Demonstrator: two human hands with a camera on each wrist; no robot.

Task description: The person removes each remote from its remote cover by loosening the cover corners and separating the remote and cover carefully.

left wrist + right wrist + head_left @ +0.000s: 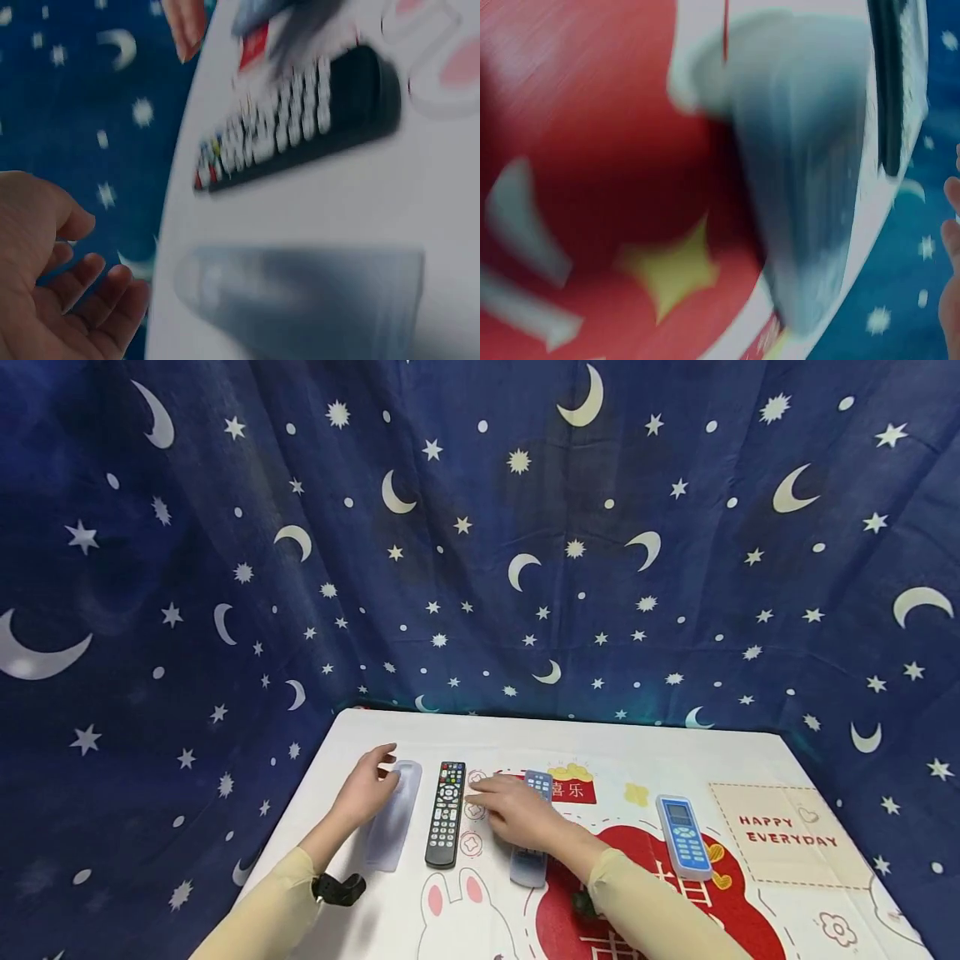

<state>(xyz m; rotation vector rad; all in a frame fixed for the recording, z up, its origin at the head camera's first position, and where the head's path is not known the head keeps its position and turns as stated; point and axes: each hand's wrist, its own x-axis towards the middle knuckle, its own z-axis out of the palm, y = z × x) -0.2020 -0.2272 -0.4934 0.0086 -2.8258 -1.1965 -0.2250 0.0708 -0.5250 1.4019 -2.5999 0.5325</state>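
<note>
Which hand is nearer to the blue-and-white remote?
The right hand. It is left of the blue-and-white remote, hiding part of the grey-blue remote in the head view; the left hand is farther left, beyond the black remote.

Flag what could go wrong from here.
The right hand partly covers the grey remote in the head view, so it might nudge that remote by accident. The translucent sleeve beside the left hand looks thin and could fold or slide if pinched.
</note>
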